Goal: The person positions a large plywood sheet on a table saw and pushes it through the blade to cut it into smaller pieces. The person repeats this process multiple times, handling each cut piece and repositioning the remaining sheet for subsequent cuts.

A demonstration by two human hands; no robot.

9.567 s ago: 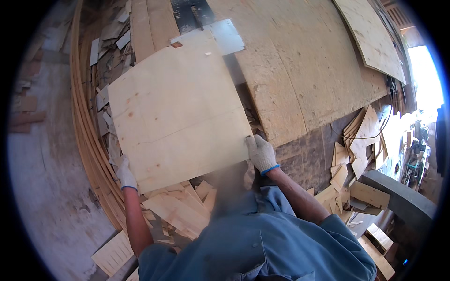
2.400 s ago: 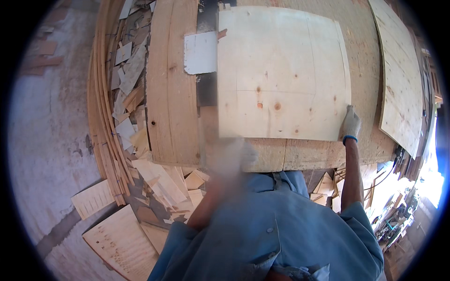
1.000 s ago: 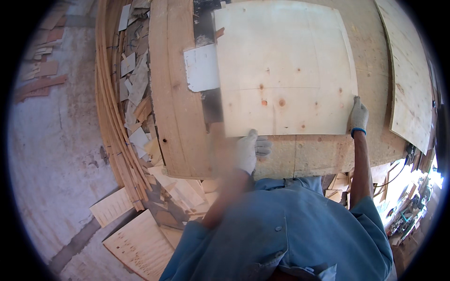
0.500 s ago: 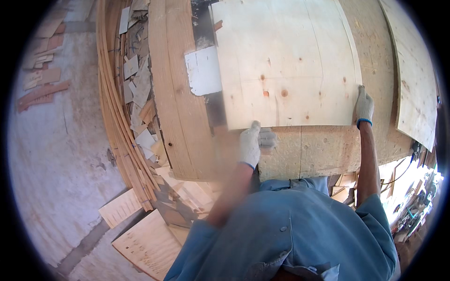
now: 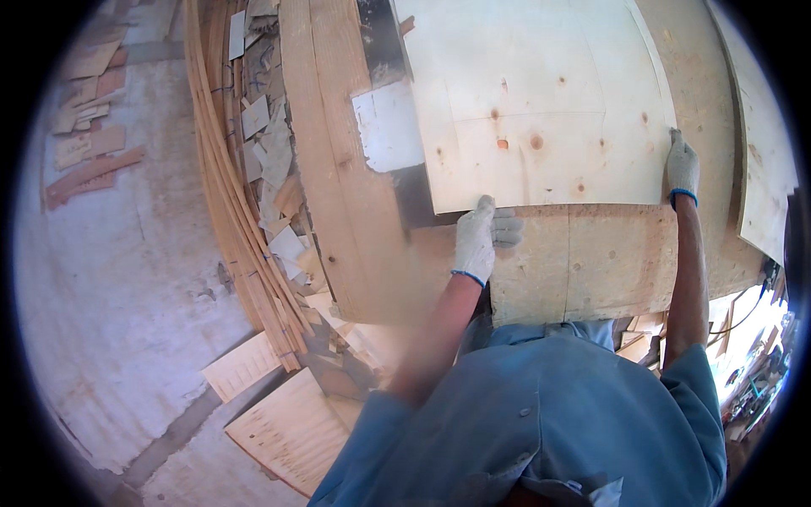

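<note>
A pale plywood sheet (image 5: 541, 101) with brown knots lies over the workbench (image 5: 532, 262). My left hand (image 5: 477, 241), in a whitish knit glove with a blue cuff, is at its near edge toward the left corner. The thumb laps over the top face, and the other fingers curl to the right just below the edge. At the near right corner my right hand (image 5: 683, 169), gloved the same way, grips the sheet's side edge. Its fingertips are partly hidden there.
A wooden plank (image 5: 338, 160) and a white patch (image 5: 389, 127) are left of the sheet. Long thin strips (image 5: 228, 177) and scrap pieces lie beyond. Another plywood sheet (image 5: 764, 152) rests at far right. Cut boards (image 5: 291, 427) are on the floor lower left.
The plywood sheet has slid away from me across the workbench, and both hands have moved forward with it. The whole view has shifted slightly, so the surroundings appear farther right.
</note>
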